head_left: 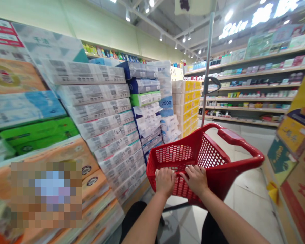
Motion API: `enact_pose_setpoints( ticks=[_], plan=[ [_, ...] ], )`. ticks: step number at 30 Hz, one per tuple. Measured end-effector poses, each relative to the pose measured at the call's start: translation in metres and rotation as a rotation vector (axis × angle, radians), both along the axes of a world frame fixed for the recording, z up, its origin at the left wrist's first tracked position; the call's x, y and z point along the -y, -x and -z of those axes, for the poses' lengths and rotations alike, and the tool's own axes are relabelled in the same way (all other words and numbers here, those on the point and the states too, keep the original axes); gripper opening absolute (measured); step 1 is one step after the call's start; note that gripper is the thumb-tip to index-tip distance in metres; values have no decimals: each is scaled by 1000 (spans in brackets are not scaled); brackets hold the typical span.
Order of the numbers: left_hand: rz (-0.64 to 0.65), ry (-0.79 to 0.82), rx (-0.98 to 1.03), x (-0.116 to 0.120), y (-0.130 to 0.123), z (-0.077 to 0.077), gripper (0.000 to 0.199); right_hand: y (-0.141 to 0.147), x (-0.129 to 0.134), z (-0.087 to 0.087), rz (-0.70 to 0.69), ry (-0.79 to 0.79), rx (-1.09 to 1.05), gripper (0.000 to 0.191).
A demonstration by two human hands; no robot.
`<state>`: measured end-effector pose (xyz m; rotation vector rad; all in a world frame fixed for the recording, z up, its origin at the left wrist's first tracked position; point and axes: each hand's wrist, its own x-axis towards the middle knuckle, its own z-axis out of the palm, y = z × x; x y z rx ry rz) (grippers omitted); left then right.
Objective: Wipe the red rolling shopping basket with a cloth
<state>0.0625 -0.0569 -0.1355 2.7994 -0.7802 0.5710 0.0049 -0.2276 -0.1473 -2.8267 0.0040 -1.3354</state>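
A red plastic shopping cart stands right in front of me, its slotted basket facing up and its handle loop at the far right. My left hand is closed over the basket's near rim, toward its left corner. A short way to the right, my right hand grips the same rim, fingers curled over into the basket. No goods show in the visible part of the basket. A metal pole rises from behind the cart. The lower frame and wheels are partly hidden by my arms.
Tall stacks of white tissue packs line the left, with orange packs nearer me. Yellow-and-white packs stand beyond. Stocked shelves run along the back right. Boxes edge the tiled floor on the right.
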Motion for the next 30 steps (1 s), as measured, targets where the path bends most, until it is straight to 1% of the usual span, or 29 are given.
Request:
enact_pose_setpoints(
  ticks=[2,4,7,9,11,13,15,17,20,22,24,26,28,30],
  plan=[
    [-24,-22,-80,2,-3,-3,50,0,0,1,-6,3,-1,28],
    [-10,-40,-111,3,-5,-6,54,-1,-1,1,-6,-5,0,28],
    [12,-25,-16,1,-4,-4,46,-6,-2,1,-11,-33,6,28],
    [1,-19,16,1,-4,-3,43,-8,-2,2,-21,-48,20,28],
    [-16,-49,-41,3,-7,-7,51,-9,-2,3,-31,-51,33,27],
    [-29,-99,-131,6,-13,-15,62,-9,-2,5,-36,-47,41,26],
    [-20,-130,-179,6,-18,-21,67,-9,-2,6,-35,-45,50,26],
    [35,-147,-169,2,-19,-22,62,-9,-2,7,-36,-51,57,26],
    [146,-154,-70,-6,-13,-14,44,-9,-3,6,-43,-73,56,26],
    [153,-134,-10,-9,-9,-9,39,-9,-4,6,-46,-92,57,26],
    [104,-119,-14,-7,-8,-9,41,-8,-3,7,-51,-100,63,26],
    [67,-140,-87,-2,-10,-15,50,-7,-2,8,-54,-96,69,25],
    [77,-179,-166,2,-12,-21,58,-6,0,9,-50,-86,77,25],
    [117,-194,-173,2,-12,-24,57,-5,1,9,-40,-75,77,25]
  ],
)
